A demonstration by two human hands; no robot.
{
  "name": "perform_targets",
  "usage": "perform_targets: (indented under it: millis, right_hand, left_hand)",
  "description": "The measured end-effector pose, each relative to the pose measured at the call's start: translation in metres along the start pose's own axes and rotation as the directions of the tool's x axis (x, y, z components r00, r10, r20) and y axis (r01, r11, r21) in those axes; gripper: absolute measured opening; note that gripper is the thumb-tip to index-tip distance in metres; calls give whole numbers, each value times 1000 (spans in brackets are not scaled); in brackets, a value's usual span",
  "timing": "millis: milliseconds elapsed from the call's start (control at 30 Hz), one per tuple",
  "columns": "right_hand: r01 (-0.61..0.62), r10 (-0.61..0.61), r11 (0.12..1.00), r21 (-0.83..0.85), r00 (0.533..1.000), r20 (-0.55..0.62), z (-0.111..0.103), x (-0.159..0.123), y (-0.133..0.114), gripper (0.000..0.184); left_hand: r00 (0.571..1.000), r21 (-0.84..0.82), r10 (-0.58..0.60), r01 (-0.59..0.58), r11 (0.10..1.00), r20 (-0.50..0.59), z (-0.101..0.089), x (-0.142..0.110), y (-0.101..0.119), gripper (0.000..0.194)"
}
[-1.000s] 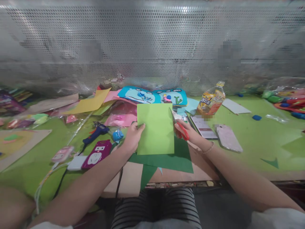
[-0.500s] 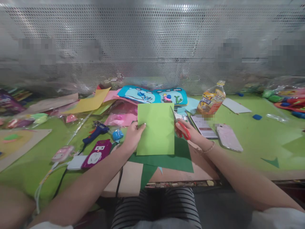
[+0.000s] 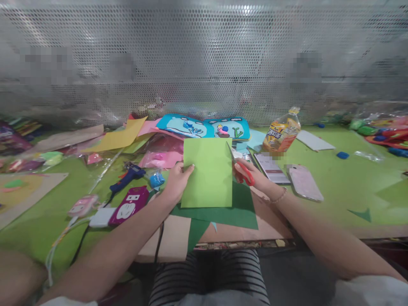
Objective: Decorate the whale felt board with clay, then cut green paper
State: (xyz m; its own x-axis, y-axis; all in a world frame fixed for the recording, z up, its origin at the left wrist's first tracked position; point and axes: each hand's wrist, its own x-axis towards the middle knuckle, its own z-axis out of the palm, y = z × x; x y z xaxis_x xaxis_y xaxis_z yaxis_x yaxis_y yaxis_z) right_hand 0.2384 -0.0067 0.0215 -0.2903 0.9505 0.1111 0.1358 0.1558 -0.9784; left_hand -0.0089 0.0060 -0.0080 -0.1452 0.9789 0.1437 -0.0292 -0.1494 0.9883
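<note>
A light green sheet of paper is held up in front of me, its left edge pinched in my left hand with the thumb on the front. My right hand is wrapped round the red handles of a pair of scissors. Their blades point up and lie along the sheet's upper right edge; whether they bite into the paper I cannot tell. Beneath the sheet lies a dark green sheet on the table, partly covered.
A blue glue gun, a purple case and cables lie to the left. At right are a phone, a pink phone case and a drink bottle. A blue decorated picture lies behind the sheet.
Almost nothing differs. The whole view has shifted very slightly, and the light green sheet's lower left corner sits a touch further left. Both hands keep their hold.
</note>
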Motion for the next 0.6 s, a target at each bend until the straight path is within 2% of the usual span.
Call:
perform_targets:
  millis: [200, 367, 600]
  right_hand:
    - [10, -11, 1000, -14, 1000, -15, -1, -1, -1, 47]
    - [6, -6, 998, -60, 1000, 9, -3, 0, 0, 49]
    - [-4, 4, 1000, -10, 1000, 9, -3, 0, 2, 48]
  left_hand:
    - [999, 8, -39, 39, 999, 18, 0, 0, 1, 31]
    - [999, -20, -26, 26, 999, 29, 0, -2, 3, 29]
    - [998, 32, -40, 39, 999, 43, 0, -3, 5, 27]
